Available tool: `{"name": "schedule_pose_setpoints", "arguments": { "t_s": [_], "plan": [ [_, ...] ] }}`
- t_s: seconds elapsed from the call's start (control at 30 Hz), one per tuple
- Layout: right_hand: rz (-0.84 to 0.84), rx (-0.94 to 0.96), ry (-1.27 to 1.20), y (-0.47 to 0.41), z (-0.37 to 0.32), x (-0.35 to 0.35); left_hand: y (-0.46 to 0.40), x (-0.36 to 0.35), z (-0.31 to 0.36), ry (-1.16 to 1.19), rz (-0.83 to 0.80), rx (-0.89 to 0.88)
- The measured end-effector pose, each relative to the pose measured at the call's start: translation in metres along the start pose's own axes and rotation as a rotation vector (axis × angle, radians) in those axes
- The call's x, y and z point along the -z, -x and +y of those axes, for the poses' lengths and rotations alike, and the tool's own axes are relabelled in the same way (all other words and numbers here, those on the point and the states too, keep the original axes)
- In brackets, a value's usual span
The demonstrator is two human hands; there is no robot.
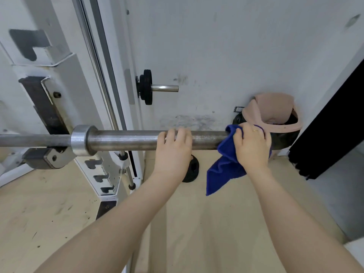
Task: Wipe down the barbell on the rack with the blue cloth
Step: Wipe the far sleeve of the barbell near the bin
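Head view shows the barbell (126, 139) lying horizontally on the white rack (65, 79), its thick sleeve projecting to the right past a polished collar (79, 139). The left hand (174, 149) wraps its fingers over the sleeve and holds it. The right hand (253, 145) grips the blue cloth (224, 166) and presses it around the far end of the sleeve; the loose lower part of the cloth hangs below the bar.

Risks, as judged from this position:
- The sleeve may rotate under the wiping pressure, so the cloth slides without cleaning. The left hand's hold is the only restraint.
- The hanging tail of cloth may slip off the end of the sleeve if the stroke runs outward.
- Downward force at the sleeve end may rock the bar in its hook (49, 158).

Materials: the sleeve is dull grey steel with darker mottled patches near the cloth. The cloth is soft, folded microfibre-like fabric of deep blue. The rack is painted metal with chipped, dark-edged slots. A pink-lidded bin (275, 115) stands just beyond the sleeve end.
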State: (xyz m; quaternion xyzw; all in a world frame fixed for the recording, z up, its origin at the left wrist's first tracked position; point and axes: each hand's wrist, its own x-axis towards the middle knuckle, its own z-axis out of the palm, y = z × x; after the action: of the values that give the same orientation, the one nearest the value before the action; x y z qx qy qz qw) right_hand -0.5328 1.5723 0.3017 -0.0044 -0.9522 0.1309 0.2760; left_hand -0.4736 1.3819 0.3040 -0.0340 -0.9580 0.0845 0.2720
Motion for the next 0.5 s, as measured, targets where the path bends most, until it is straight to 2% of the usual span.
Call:
{"name": "schedule_pose_setpoints", "arguments": {
  "t_s": [0.07, 0.2, 0.27, 0.33, 0.4, 0.5],
  "plan": [
    [-0.017, -0.068, -0.028, 0.002, -0.007, -0.002, -0.003, -0.002, -0.005, 0.007, 0.027, -0.028],
    [-0.095, 0.155, 0.013, -0.003, 0.001, 0.000, -0.006, -0.004, -0.009, 0.006, 0.040, -0.071],
    [-0.123, 0.138, -0.066, -0.017, 0.021, 0.005, -0.009, -0.006, -0.010, 0.001, 0.029, -0.077],
    [-0.161, -0.064, -0.315, -0.025, 0.031, 0.009, -0.011, -0.007, -0.011, 0.020, 0.024, -0.069],
    [-0.161, -0.294, -0.668, -0.028, 0.032, 0.008, -0.012, -0.009, -0.011, 0.048, 0.026, -0.062],
    [-0.148, -0.782, -1.249, -0.026, 0.026, 0.013, -0.010, -0.010, -0.013, 0.065, 0.037, -0.067]
  ]
}}
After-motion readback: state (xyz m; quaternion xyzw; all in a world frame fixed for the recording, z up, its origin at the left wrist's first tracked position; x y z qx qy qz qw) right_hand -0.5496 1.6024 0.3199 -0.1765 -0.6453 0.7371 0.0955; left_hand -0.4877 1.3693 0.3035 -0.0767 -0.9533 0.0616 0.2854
